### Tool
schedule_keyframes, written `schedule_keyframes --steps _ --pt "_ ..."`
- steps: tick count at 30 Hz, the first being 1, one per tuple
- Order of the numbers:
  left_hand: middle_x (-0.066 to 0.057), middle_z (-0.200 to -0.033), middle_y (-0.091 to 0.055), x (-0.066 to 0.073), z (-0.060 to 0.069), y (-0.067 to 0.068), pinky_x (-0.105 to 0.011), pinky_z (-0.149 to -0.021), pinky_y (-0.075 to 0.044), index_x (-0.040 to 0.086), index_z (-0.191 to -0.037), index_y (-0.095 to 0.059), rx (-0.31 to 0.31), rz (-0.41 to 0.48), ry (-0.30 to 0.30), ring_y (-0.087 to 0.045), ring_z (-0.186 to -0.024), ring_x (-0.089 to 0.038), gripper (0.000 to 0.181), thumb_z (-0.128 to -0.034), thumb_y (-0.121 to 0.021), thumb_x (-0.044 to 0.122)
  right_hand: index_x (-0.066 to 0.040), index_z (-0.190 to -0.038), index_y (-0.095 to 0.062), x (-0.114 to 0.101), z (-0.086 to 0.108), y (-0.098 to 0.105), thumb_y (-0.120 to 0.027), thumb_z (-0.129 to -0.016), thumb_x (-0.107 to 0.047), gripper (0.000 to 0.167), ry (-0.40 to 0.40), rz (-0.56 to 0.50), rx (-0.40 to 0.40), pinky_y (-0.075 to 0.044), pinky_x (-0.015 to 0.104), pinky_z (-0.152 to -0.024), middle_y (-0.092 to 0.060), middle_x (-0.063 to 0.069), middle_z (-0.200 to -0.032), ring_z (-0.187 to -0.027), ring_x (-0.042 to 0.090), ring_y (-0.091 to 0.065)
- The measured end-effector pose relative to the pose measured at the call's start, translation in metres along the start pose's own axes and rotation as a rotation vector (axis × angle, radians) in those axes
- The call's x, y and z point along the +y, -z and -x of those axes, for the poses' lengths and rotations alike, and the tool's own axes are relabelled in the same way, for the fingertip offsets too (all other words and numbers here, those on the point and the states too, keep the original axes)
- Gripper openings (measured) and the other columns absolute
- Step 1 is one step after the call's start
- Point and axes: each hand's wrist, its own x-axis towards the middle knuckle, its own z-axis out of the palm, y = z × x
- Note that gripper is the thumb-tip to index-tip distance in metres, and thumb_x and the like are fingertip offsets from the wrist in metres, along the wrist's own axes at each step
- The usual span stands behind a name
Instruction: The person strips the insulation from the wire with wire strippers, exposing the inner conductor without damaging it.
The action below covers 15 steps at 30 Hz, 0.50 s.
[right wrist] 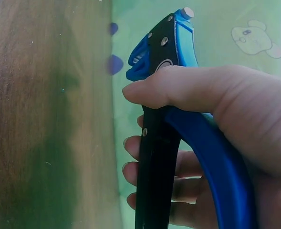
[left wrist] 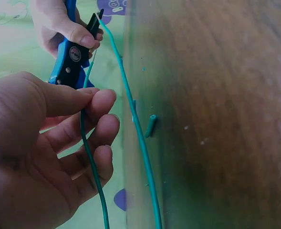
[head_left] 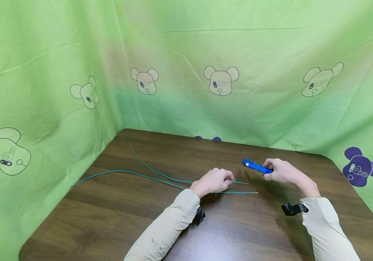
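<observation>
My left hand is over the middle of the table and pinches a thin green wire between thumb and index finger. A second green wire runs beside that hand, outside its fingers; its bare copper tip shows in the head view. My right hand grips a blue-and-black wire stripper above the table, thumb across its body and fingers behind the black handle. The stripper's blue jaws stand apart from both wires in the head view. The pinched wire's end looks thin and bare.
Short pieces of cut green insulation lie on the brown wooden table. Both wires trail left, one past the table's left edge and one to the far left corner. Green cloth with bear prints hangs behind and beside the table.
</observation>
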Motion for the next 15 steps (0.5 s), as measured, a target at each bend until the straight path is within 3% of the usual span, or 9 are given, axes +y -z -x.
schedule_keyframes --steps 8,15 --pt "0.013 -0.088 -0.065 0.0017 0.0015 -0.0025 -0.019 -0.069 -0.044 0.020 -0.104 -0.073 -0.024 -0.024 0.030 -0.056 -0.076 -0.004 0.013 -0.0993 -0.062 0.018 -0.002 -0.099 -0.060 0.0025 -0.0011 -0.0031 -0.079 -0.080 -0.017 0.031 -0.031 0.017 -0.047 -0.037 0.035 -0.064 -0.057 0.002 -0.079 -0.071 0.020 -0.049" --pt "0.012 -0.081 -0.059 0.0034 0.0027 -0.0027 -0.018 -0.065 -0.042 0.021 -0.097 -0.071 -0.053 -0.022 0.037 -0.053 -0.072 -0.005 0.012 -0.0991 -0.060 0.016 0.001 -0.102 -0.059 0.0068 0.0014 -0.0009 -0.081 -0.081 -0.020 0.037 -0.045 0.069 -0.067 -0.040 0.037 -0.066 -0.058 0.005 -0.083 -0.075 0.024 -0.051"
